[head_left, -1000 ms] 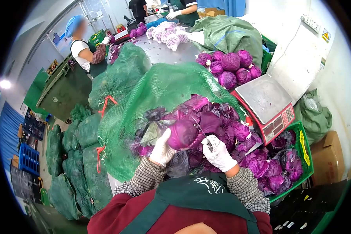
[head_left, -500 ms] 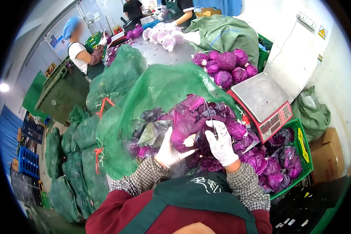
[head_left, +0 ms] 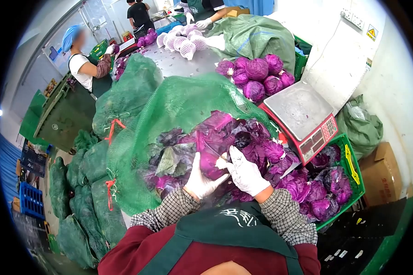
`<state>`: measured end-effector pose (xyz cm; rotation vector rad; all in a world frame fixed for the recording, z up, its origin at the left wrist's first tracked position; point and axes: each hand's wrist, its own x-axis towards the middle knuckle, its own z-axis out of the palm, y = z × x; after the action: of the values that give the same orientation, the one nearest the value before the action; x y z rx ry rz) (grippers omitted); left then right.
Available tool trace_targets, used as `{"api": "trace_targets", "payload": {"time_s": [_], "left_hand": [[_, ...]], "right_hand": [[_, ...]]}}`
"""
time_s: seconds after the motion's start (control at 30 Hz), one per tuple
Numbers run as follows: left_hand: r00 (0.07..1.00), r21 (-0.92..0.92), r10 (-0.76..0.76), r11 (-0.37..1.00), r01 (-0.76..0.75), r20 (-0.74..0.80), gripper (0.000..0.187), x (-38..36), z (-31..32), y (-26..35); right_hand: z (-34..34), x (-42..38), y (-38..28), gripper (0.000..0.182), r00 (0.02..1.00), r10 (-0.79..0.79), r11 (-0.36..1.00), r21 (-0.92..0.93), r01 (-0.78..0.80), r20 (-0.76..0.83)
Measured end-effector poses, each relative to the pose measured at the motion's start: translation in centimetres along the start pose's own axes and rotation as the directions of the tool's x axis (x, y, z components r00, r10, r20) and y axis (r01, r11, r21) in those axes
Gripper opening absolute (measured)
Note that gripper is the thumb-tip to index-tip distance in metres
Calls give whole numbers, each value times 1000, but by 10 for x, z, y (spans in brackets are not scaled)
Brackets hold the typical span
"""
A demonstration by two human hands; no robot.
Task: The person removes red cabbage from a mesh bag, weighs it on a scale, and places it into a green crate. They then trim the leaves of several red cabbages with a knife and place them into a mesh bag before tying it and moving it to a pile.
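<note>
My left hand (head_left: pixel 202 181), in a white glove, cups a purple cabbage (head_left: pixel 210 166) from below and the left, thumb along its lower side. The pale cut stem of the cabbage faces right. My right hand (head_left: pixel 247 174), also gloved, is closed at that stem. From its fingers a thin blade, apparently a knife (head_left: pixel 210 147), reaches up and left across the cabbage; its handle is hidden in the hand. Loose purple leaves (head_left: pixel 215 123) and further cabbages lie around both hands, on the open mouth of a green mesh sack (head_left: pixel 131 169).
A red-framed scale (head_left: pixel 300 110) stands right, above a green crate (head_left: pixel 353 201) of cabbages and leaves. Whole cabbages (head_left: pixel 257 68) are piled behind. Stuffed mesh sacks (head_left: pixel 92 162) stack at left. Netted cabbages (head_left: pixel 187 49) lie on the metal table (head_left: pixel 170 66). Co-workers (head_left: pixel 89 68) stand beyond.
My right hand has come down and left to the cabbage's stem, and the thin blade has swung from upright to slanting over the cabbage. My left hand still cups it.
</note>
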<state>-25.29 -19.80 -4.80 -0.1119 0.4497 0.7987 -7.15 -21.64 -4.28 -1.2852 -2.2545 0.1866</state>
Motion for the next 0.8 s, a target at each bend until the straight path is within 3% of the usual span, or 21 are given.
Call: {"api": "trace_targets", "payload": {"time_s": [0.07,0.17,0.27,0.3,0.33,0.37,0.4,0.43,0.47,0.5,0.53,0.6,0.63,0.7,0.73,0.8], "left_hand": [[1000,8,18,1000,-18,-3,71,6,-6,0],[997,79,81,994,-81,4,74,16,-13,-6],[978,192,170,971,-145,-121,75,14,-7,-16],[975,181,179,971,-153,-132,71,15,-11,-15],[986,125,130,985,-117,-104,67,15,-16,-11],[994,70,83,995,-78,-76,63,13,-23,-4],[998,13,41,999,-41,-43,59,8,-27,0],[996,95,90,992,-88,-12,54,-5,-20,0],[950,505,243,806,-310,195,53,-18,-15,-2],[839,736,379,419,-531,389,52,-30,-10,-4],[748,768,458,192,-610,480,58,-37,-21,-3],[835,676,486,527,-515,257,79,-39,-52,-1],[861,589,470,646,-485,193,93,-39,-57,2],[893,394,391,802,-449,222,81,-30,-58,13],[907,276,324,876,-395,269,76,-26,-58,17],[913,-15,167,985,-173,371,75,-23,-50,24]], "right_hand": [[7,3,6,34,999,-39,999,-3,39,-19],[27,2,12,29,960,280,954,111,-279,8],[9,18,18,28,944,328,939,113,-324,-22],[42,14,50,25,965,136,989,-25,-145,-224],[31,19,53,26,987,159,971,-177,-160,-18],[44,19,69,26,958,281,959,60,-278,-50],[52,16,81,27,938,338,930,179,-320,-79],[51,18,86,28,913,393,889,299,-347,-108],[48,19,89,29,904,401,890,299,-346,-149],[37,24,85,32,893,409,890,298,-344,-190],[33,26,81,35,902,390,893,314,-321,-187],[16,33,61,42,931,360,872,374,-316,-53],[8,37,46,46,923,381,882,324,-342,-62],[-4,39,25,60,925,365,920,193,-341,-108],[-11,38,17,59,933,309,944,178,-278,-184],[-37,36,-8,47,940,267,919,348,-183,-211]]}}
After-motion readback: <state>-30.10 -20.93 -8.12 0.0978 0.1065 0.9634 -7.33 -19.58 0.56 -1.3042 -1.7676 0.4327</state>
